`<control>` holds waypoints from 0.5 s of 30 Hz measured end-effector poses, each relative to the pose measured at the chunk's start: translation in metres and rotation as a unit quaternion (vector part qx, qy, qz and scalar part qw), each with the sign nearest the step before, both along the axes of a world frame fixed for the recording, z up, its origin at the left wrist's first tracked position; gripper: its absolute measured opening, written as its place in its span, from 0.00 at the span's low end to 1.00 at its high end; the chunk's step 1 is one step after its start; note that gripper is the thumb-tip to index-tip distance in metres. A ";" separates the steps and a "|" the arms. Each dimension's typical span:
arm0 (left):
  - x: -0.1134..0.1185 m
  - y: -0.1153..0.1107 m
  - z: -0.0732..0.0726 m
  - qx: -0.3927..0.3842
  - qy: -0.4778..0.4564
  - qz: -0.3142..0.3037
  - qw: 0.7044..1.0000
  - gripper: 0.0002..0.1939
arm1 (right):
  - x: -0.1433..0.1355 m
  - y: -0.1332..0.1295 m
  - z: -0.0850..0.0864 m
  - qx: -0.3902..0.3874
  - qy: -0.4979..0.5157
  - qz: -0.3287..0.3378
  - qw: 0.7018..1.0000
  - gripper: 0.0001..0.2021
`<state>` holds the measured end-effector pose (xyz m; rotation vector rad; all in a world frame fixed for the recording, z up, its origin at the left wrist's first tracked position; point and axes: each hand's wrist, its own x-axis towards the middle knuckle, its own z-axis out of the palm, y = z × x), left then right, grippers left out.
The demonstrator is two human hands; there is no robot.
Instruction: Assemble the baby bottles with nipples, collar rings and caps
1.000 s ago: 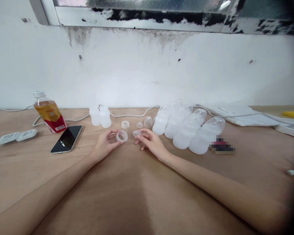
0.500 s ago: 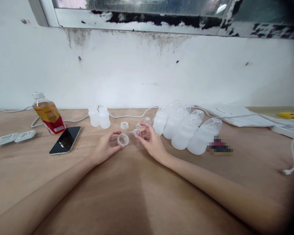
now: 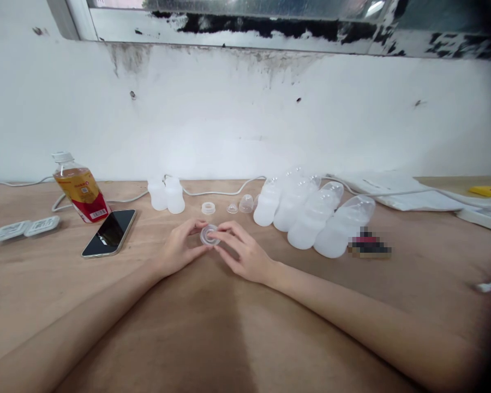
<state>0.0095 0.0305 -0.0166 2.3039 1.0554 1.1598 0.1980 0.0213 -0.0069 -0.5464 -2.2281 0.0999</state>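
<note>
My left hand (image 3: 178,246) pinches the rim of a clear bottle collar ring (image 3: 203,238) between thumb and fingers. A clear silicone bottle nipple (image 3: 211,235) lies within the ring's opening, partly covered by fingers. My right hand (image 3: 250,255) has its fingertips on the nipple and the ring's right side. How deep the nipple sits cannot be made out. Just beyond my hands stand another collar ring (image 3: 208,208), a small nipple (image 3: 232,208) and a clear dome cap (image 3: 246,203).
Several capped, frosted baby bottles (image 3: 306,226) crowd the right side. Two uncapped bottle bodies (image 3: 174,196) stand at the back left. Further left are a phone (image 3: 109,233), a drink bottle (image 3: 82,188) and a small clear case (image 3: 24,229). A white cable (image 3: 221,194) runs along the wall.
My right hand has moved left, bringing the nipple from beside the collar ring into its opening. My left hand still holds the ring in nearly the same place.
</note>
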 end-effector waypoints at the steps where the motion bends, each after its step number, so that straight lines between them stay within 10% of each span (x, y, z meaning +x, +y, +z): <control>1: 0.000 -0.001 0.001 0.008 0.005 0.006 1.000 0.18 | -0.001 0.000 0.000 -0.037 0.034 -0.028 0.998 0.11; 7: 0.007 -0.006 0.005 0.036 0.018 0.013 0.999 0.16 | -0.003 0.010 -0.002 -0.357 0.077 -0.027 0.930 0.13; 15: 0.016 -0.010 0.009 -0.050 0.018 0.061 0.997 0.11 | -0.003 0.012 -0.005 -0.401 0.104 -0.058 0.908 0.10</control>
